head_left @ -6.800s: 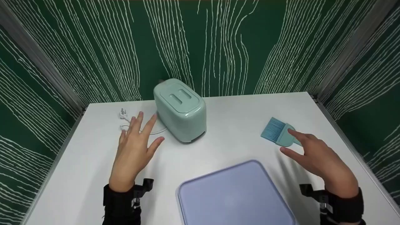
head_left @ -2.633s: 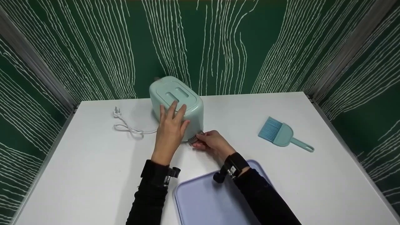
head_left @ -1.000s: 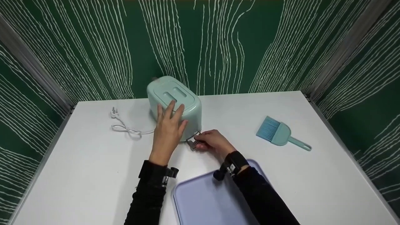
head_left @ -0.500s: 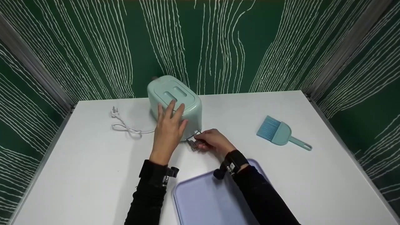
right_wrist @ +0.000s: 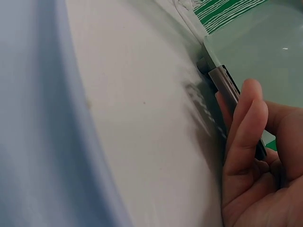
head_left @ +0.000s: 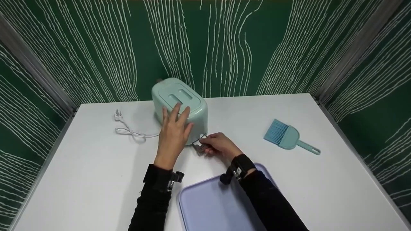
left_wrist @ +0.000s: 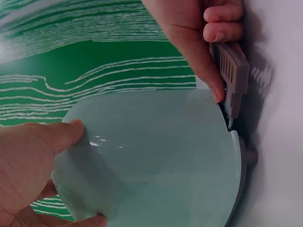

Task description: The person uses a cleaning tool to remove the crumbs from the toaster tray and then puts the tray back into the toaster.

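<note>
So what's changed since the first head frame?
Left hand moved right, onto the toaster. Right hand came left from by the brush to the toaster's base; it now pinches a grey slotted piece that sticks out there. The toaster, brush and purple tray look unmoved.

Between the toaster (head_left: 192,104) and the brush (head_left: 290,138), the bench (head_left: 237,122) offers an open lane back to the far wall (head_left: 224,48). At the toaster's near end, the left hand (head_left: 172,136) blocks the upper part and the right hand (head_left: 221,145), with the grey slotted piece (head_left: 199,149), the low part. A sleeve (head_left: 268,199) bars the space above the tray (head_left: 205,199). Left, a white cord (head_left: 141,135) interrupts open bench.
</note>
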Tool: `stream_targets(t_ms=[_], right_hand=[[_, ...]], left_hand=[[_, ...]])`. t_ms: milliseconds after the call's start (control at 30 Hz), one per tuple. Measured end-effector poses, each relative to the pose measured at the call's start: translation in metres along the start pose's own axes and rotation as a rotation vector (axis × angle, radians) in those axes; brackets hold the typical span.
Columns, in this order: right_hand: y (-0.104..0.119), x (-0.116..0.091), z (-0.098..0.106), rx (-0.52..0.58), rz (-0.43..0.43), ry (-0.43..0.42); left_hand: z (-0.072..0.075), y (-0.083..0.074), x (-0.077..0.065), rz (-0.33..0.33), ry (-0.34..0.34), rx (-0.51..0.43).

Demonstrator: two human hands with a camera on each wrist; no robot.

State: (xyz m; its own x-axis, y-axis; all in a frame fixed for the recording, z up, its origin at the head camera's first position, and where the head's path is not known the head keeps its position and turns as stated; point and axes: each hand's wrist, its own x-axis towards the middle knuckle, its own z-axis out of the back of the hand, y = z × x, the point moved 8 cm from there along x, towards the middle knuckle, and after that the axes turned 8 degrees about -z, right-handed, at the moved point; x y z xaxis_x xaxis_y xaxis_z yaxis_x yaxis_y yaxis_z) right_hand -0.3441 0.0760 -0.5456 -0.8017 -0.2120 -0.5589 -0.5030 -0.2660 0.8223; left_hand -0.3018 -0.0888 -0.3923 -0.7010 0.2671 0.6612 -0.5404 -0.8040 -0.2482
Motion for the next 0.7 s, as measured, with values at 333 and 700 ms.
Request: stream_targets(t_ms=[333,700], right_hand=[[-0.0017,-0.0044,0.0002,0.040,-0.029,0.026],[-0.0020,-0.0076,0.0026,-0.021,-0.057,0.082]], left_hand=[[-0.0001,-0.0004,-0.0001,0.016,0.015,0.000],[-0.0007,0.0006,0.0001,0.021,0.005,-0.005]])
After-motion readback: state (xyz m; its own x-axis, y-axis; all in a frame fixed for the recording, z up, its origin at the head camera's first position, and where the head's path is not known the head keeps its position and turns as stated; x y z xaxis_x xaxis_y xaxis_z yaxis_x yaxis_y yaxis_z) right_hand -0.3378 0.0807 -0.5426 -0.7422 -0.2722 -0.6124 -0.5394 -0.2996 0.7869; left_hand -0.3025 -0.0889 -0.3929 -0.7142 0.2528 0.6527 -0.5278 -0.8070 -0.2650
